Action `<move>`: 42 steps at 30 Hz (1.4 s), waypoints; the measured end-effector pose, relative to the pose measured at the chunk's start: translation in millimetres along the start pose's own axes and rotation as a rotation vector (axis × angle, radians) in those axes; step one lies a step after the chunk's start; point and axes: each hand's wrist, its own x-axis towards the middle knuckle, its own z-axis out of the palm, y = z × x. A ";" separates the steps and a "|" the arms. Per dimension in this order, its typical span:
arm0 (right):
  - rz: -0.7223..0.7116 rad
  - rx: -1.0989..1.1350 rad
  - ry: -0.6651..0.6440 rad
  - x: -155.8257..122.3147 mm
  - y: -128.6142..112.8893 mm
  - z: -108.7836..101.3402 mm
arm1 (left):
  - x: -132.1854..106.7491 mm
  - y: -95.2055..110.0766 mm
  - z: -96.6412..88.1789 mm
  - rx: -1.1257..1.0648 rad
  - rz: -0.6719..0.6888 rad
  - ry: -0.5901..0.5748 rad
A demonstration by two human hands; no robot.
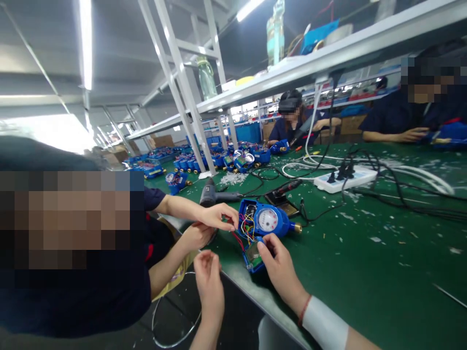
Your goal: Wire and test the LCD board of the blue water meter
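Observation:
A blue water meter (pixel 268 219) lies on the green bench, its wiring compartment exposed and its brass fitting pointing right. Thin coloured wires run from it to a blue meter cover (pixel 254 256) with a green circuit board and display inside. Thumb and fingers of my right hand (pixel 280 265) grip the cover's right edge. My left hand (pixel 208 276) is raised by the bench's front edge, apart from the meter, with fingers curled together; whatever they may hold is hidden. A co-worker's hand (pixel 221 216) reaches to the wires at the meter's left side.
A grey heat gun (pixel 211 193) and a soldering iron (pixel 286 188) lie behind the meter. Farther right are a white power strip (pixel 345 179) and tangled cables. Several blue meters (pixel 219 160) stand at the back under a white shelf (pixel 306 63). Two people sit opposite; another leans in at left.

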 end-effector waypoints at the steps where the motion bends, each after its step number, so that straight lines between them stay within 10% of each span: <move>1: -0.005 0.008 0.004 0.3 -0.5 0.4 | 11.4 11.3 -1.3 0.018 -0.032 -0.067; 8: -0.017 0.029 0.021 1.1 -4.4 1.5 | 102.9 82.9 11.9 0.162 -0.221 -0.518; 19: -0.013 0.045 0.023 1.2 -1.2 2.9 | 95.0 86.5 20.7 0.242 -0.248 -0.713; 26: 0.008 0.059 -0.004 0.7 0.4 0.3 | 82.4 89.6 26.4 0.174 -0.203 -0.519; 35: 0.023 0.022 -0.011 -0.5 -2.8 -3.1 | -114.0 18.4 15.4 0.146 0.059 0.156; 42: 0.025 -0.030 -0.004 -0.8 -4.5 -3.9 | -48.2 53.6 40.4 0.209 0.156 0.155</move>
